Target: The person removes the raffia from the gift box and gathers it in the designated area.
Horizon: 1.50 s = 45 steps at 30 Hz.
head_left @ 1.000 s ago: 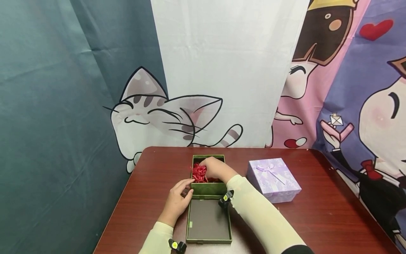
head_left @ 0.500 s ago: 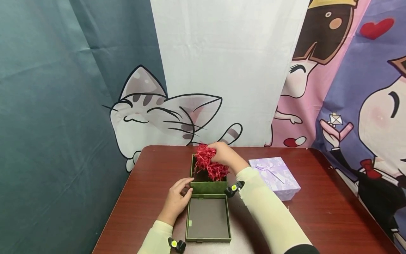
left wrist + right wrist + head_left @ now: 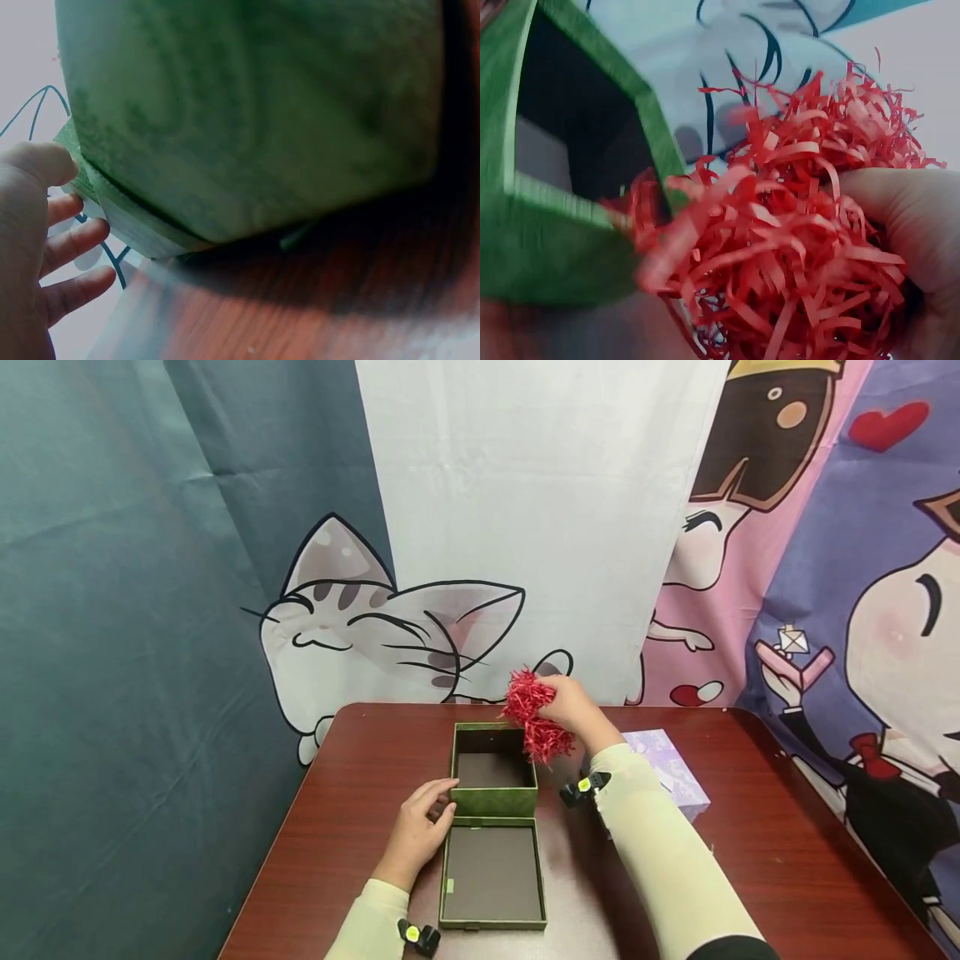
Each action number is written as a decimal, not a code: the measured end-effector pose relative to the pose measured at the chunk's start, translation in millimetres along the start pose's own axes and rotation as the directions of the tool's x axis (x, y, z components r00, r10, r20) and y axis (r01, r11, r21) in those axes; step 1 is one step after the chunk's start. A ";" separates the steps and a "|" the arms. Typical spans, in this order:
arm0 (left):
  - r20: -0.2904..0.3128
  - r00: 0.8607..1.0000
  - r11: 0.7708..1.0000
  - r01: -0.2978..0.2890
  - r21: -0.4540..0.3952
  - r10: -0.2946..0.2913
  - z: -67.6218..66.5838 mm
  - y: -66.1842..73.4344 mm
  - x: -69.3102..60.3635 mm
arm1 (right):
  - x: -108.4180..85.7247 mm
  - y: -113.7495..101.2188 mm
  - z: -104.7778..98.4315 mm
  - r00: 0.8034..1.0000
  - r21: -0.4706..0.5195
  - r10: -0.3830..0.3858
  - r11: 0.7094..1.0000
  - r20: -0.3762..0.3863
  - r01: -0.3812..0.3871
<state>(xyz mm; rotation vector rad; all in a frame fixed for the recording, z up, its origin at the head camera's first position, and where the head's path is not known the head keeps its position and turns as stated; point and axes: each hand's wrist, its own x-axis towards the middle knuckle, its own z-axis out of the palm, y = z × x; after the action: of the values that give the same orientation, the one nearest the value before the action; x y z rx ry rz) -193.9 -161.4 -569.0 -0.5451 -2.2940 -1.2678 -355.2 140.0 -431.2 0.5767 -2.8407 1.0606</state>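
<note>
A bundle of red shredded paper (image 3: 534, 714) is gripped by my right hand (image 3: 567, 703), raised over the right rim of a green box (image 3: 493, 802). In the right wrist view the loose strips of shredded paper (image 3: 780, 247) bulge out around the fingers, and the dark inside of the green box (image 3: 592, 120) shows no paper. My left hand (image 3: 417, 828) rests beside the box, its fingertips touching the left front corner. From the left wrist, the fingers of the left hand (image 3: 60, 232) look spread and only lightly bent against the box wall (image 3: 247, 112).
The shallow green lid (image 3: 493, 875), inner side up, lies directly in front of the box. A lilac gift box (image 3: 670, 772) stands at the right, partly hidden by the right sleeve. All sit on a reddish-brown table (image 3: 345, 760), with printed curtains (image 3: 525, 485) behind.
My right hand has lifted the red shredded paper out of the green box and carried it up and rightward. The left hand stays at the box corner.
</note>
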 end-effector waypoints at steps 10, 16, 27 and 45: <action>-0.004 1.000 1.000 -0.003 0.003 0.003 -2.1 -0.4 1.0 | -8.7 35.5 21.5 0.998 -0.182 0.025 0.983 0.054 -0.014; -0.016 1.000 1.000 -0.026 0.011 0.026 -0.5 -0.5 -0.4 | -14.6 37.1 36.1 0.983 -0.308 0.074 0.951 0.166 -0.020; -0.008 1.000 1.000 0.004 -0.002 -0.004 -1.2 0.7 1.0 | -29.4 26.8 58.4 0.970 -0.578 0.078 0.813 0.229 0.071; 0.003 1.000 1.000 0.009 -0.006 -0.009 -1.2 1.9 0.3 | -32.7 21.0 62.8 0.910 -0.515 0.219 0.857 0.353 -0.006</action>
<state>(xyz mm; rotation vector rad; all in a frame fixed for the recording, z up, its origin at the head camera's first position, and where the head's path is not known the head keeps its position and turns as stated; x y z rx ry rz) -192.8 -161.4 -567.0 -0.5399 -2.2982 -1.2797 -327.6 124.9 -498.0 0.6329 -3.3462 0.1623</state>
